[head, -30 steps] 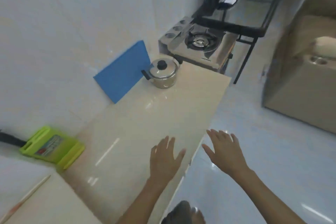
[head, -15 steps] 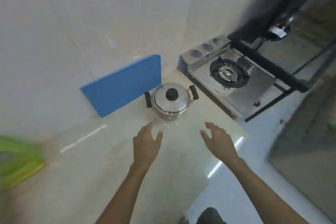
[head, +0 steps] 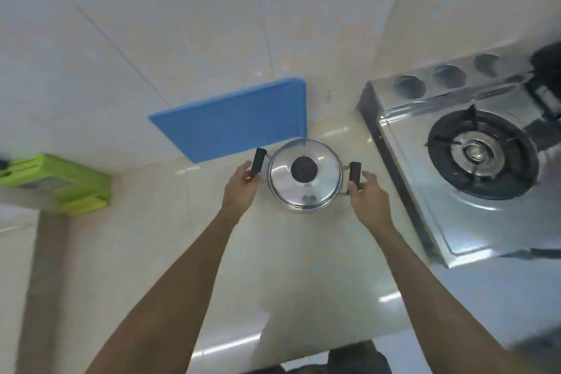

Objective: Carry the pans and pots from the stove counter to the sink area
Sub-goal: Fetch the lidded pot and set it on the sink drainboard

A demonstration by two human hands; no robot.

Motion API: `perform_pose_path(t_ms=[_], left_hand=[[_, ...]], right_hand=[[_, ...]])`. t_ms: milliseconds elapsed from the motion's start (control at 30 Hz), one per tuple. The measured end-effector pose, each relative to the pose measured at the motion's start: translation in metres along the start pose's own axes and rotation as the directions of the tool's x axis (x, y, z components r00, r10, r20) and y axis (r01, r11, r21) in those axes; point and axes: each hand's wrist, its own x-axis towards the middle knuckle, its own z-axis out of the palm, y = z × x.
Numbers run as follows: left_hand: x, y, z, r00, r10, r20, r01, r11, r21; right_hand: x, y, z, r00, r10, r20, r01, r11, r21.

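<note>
A small steel pot point(head: 304, 188) with a shiny lid, a black knob and two black side handles stands on the beige counter point(head: 303, 267) near the wall. My left hand point(head: 241, 187) has its fingers around the pot's left handle. My right hand point(head: 365, 191) is curled on the right handle. The pot rests on the counter between both hands.
A blue cutting board point(head: 236, 120) leans on the tiled wall just behind the pot. A steel gas stove point(head: 467, 161) with one black burner sits to the right. A green plastic holder point(head: 57, 184) lies at the left. The counter's front edge runs below my forearms.
The view has moved closer to the pot. Both hands, open above the counter before, have reached forward and closed on the pot's two handles.
</note>
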Motion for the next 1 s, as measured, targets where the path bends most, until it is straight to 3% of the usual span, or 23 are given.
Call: perform_pose_path(t_ms=[267, 400, 633, 800, 1000], left_hand=[[-0.026, -0.012, 0.024, 0.973, -0.208, -0.101, 0.202, 0.977, -0.071], [-0.054, -0.033, 0.026, 0.945, -0.289, -0.154, 0.273, 0.955, -0.115], [-0.127, -0.095, -0.012, 0.907, -0.323, -0.272, 0.257, 0.933, -0.251], [-0.201, -0.148, -0.083, 0.844, -0.340, -0.414, 0.212, 0.922, -0.325], [-0.318, -0.225, -0.195, 0.707, -0.378, -0.597, 0.122, 0.897, -0.424]], right_hand=[[0.025, 0.002, -0.006, 0.992, -0.114, 0.048, 0.111, 0.992, 0.065], [0.029, -0.010, 0.001, 0.992, -0.078, 0.096, 0.069, 0.993, 0.095], [-0.019, -0.032, 0.032, 0.951, -0.244, 0.192, 0.244, 0.969, 0.025], [-0.097, -0.082, 0.081, 0.868, -0.395, 0.301, 0.406, 0.913, 0.028], [-0.233, -0.153, 0.171, 0.661, -0.614, 0.431, 0.622, 0.770, 0.143]])
